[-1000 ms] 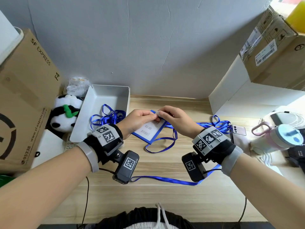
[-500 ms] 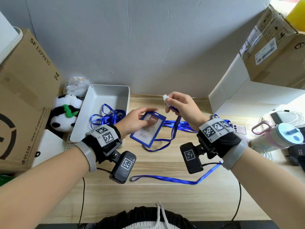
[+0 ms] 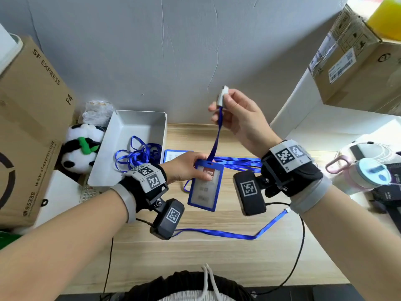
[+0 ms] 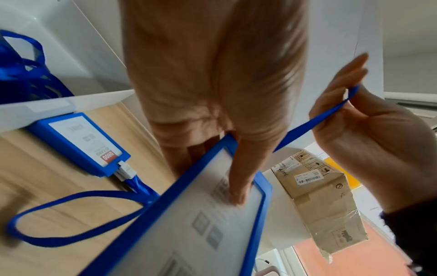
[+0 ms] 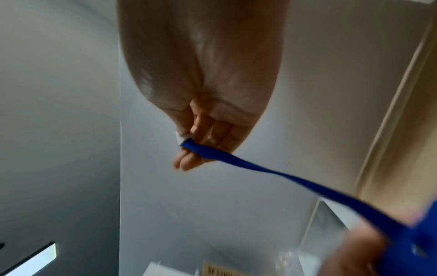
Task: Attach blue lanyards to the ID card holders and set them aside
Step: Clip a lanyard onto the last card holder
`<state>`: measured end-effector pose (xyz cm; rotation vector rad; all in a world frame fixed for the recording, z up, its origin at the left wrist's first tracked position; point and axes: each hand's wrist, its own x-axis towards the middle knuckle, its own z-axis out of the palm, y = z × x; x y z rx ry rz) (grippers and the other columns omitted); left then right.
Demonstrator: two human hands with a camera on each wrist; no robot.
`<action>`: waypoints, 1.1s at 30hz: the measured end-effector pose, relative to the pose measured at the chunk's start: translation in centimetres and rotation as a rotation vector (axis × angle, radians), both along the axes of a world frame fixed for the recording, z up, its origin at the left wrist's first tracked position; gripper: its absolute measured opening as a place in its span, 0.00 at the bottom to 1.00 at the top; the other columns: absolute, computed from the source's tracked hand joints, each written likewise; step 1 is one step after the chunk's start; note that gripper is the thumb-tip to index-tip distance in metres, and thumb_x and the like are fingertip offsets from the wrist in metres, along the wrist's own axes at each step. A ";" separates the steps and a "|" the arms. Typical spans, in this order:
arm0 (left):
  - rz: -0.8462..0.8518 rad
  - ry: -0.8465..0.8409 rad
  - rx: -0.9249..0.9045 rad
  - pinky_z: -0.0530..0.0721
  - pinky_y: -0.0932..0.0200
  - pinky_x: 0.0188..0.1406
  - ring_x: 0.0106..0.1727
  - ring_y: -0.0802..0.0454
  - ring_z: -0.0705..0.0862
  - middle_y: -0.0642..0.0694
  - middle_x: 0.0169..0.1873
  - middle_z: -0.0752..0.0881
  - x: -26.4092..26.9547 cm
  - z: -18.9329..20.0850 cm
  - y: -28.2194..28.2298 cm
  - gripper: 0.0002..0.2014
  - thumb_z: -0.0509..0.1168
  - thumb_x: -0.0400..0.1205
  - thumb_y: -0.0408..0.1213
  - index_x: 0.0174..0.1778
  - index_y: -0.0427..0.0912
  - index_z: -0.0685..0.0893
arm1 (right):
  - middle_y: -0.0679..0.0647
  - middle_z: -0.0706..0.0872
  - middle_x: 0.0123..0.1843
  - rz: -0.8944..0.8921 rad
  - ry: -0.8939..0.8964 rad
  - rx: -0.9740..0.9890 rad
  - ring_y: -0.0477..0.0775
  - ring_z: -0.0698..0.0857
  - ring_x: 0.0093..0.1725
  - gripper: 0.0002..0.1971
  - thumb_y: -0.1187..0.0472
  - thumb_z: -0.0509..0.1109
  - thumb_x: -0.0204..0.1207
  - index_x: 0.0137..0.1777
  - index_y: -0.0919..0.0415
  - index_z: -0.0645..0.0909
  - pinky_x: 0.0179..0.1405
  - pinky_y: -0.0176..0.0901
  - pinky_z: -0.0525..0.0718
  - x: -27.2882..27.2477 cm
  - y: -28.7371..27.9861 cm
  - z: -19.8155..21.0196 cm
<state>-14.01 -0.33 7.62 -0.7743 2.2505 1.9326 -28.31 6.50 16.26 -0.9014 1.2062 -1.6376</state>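
My left hand (image 3: 191,168) grips a blue ID card holder (image 3: 206,187) by its top edge above the desk, thumb across its clear face (image 4: 238,186). A blue lanyard (image 3: 216,140) runs from the holder's slot up to my right hand (image 3: 227,105), which pinches the lanyard's white clip (image 3: 223,95) high near the wall. The strap (image 5: 260,168) is pulled taut between the two hands. More of the same lanyard (image 3: 217,232) trails across the desk below. A second holder (image 4: 82,142) with a lanyard attached lies on the desk beside the white tray.
A white tray (image 3: 121,135) holds several loose blue lanyards (image 3: 138,155). A panda toy (image 3: 80,146) and a cardboard box (image 3: 28,127) stand at the left. More boxes (image 3: 358,57), a pink bottle (image 3: 360,172) and cables sit at the right.
My right hand rose toward the wall with the white clip, drawing the lanyard through the holder's slot. My left hand lifted the holder off the desk and turned it upright.
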 end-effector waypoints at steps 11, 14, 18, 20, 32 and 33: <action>0.204 0.057 0.245 0.88 0.57 0.50 0.49 0.49 0.87 0.44 0.44 0.88 3.1 0.2 -2.2 0.12 0.69 0.76 0.24 0.54 0.37 0.83 | 0.57 0.79 0.40 0.009 0.340 0.520 0.49 0.76 0.26 0.25 0.75 0.56 0.81 0.75 0.53 0.69 0.27 0.38 0.79 -3.6 2.5 -7.7; 0.207 0.091 0.277 0.87 0.56 0.52 0.48 0.51 0.87 0.46 0.43 0.89 3.1 1.4 -2.5 0.11 0.68 0.76 0.24 0.52 0.39 0.84 | 0.56 0.82 0.51 0.245 0.302 0.619 0.46 0.83 0.36 0.27 0.79 0.56 0.76 0.70 0.56 0.77 0.38 0.36 0.80 -1.6 1.8 -8.8; 0.205 0.109 0.267 0.85 0.52 0.56 0.50 0.51 0.87 0.45 0.45 0.88 3.3 2.2 -2.8 0.11 0.68 0.76 0.25 0.53 0.40 0.84 | 0.54 0.82 0.61 0.465 0.283 0.570 0.52 0.82 0.54 0.28 0.80 0.57 0.76 0.69 0.51 0.73 0.48 0.43 0.81 0.7 0.7 -8.7; 0.217 0.118 0.268 0.85 0.53 0.55 0.48 0.52 0.87 0.46 0.43 0.88 3.6 2.3 -3.1 0.11 0.68 0.76 0.24 0.51 0.40 0.84 | 0.54 0.83 0.58 0.514 0.271 0.546 0.55 0.82 0.56 0.26 0.81 0.58 0.77 0.64 0.49 0.73 0.51 0.47 0.81 1.6 0.2 -8.4; 0.615 0.102 0.345 0.89 0.63 0.37 0.41 0.55 0.88 0.46 0.43 0.86 8.3 -0.5 -7.0 0.14 0.67 0.76 0.21 0.51 0.43 0.81 | 0.58 0.80 0.32 0.312 0.468 0.494 0.52 0.78 0.28 0.08 0.66 0.67 0.79 0.38 0.59 0.79 0.33 0.42 0.78 2.9 -6.6 -8.7; 0.657 0.085 0.337 0.89 0.63 0.36 0.40 0.55 0.87 0.46 0.43 0.86 8.7 -0.9 -7.1 0.15 0.68 0.75 0.21 0.51 0.44 0.81 | 0.58 0.80 0.32 0.283 0.454 0.483 0.51 0.78 0.27 0.07 0.67 0.66 0.79 0.39 0.60 0.80 0.33 0.43 0.79 3.0 -7.5 -8.5</action>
